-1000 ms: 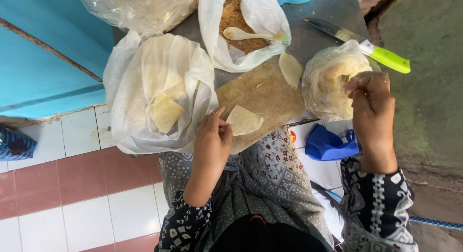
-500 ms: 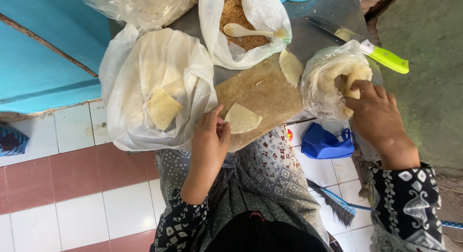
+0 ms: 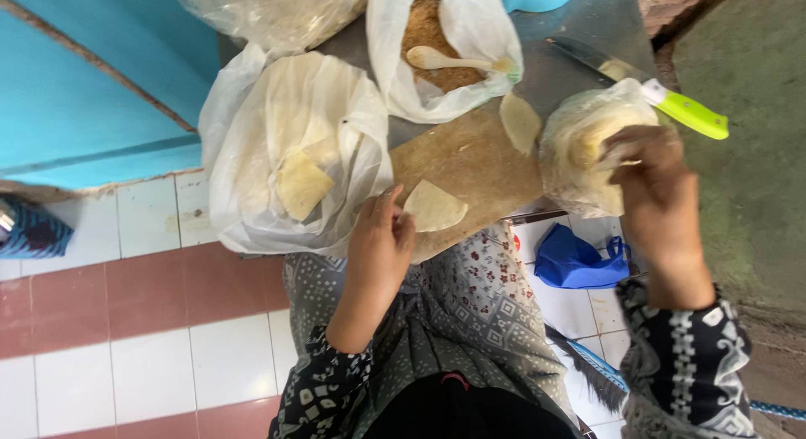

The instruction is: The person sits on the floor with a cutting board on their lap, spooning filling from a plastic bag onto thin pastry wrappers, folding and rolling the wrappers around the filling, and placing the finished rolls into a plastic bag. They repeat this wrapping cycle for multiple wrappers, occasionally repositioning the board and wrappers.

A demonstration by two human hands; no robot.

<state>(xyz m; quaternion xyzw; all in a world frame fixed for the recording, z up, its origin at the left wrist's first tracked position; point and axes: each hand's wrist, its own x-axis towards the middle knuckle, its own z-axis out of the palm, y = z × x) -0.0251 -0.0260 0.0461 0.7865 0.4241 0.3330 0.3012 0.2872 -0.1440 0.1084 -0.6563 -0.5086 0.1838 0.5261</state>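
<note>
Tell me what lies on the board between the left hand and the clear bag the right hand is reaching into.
In the head view, two pale dough pieces on the brown wooden board: a triangular piece by the left hand, an oval piece near the clear bag under the right hand.

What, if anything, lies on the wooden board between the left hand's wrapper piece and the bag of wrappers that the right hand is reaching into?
Only one thing: a second pale wrapper piece lies near the wooden board's far edge. The left hand touches its triangular wrapper, and bare board runs from there toward the bag under the right hand.
</note>
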